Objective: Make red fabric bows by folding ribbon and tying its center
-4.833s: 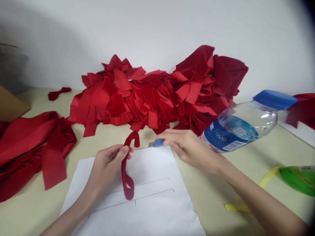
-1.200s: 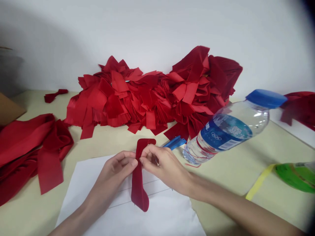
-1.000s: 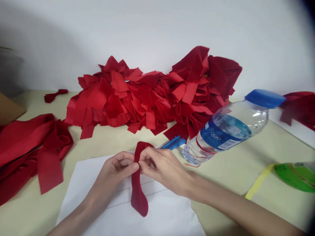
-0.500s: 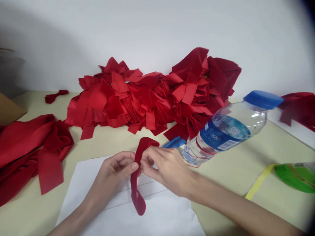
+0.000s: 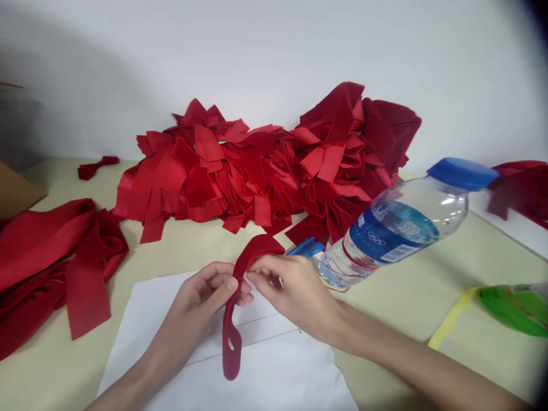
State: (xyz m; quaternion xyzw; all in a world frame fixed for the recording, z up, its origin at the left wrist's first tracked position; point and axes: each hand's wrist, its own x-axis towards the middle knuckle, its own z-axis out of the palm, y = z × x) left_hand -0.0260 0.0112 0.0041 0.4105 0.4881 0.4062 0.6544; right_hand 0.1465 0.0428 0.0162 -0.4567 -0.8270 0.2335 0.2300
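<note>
Held ribbon is dk red cloth w/ soft, matt, velvet-type pile. Heaped strips are the same sort of cloth: some faces napped & dull, others paler, smoother, w/ slight sheen. Longer ribbon at L shows both finishes too. Sheet is plain white paper, matt. Bottle is clear plastic, v. glossy, w/ bright highlights; its cap is smooth blue plastic, its label smooth & printed. Blue tool looks like plastic, slightly shiny. Green roll looks smooth, poss. plastic, but blurred. Bench is smooth, low-sheen; wall flat matt.
</note>
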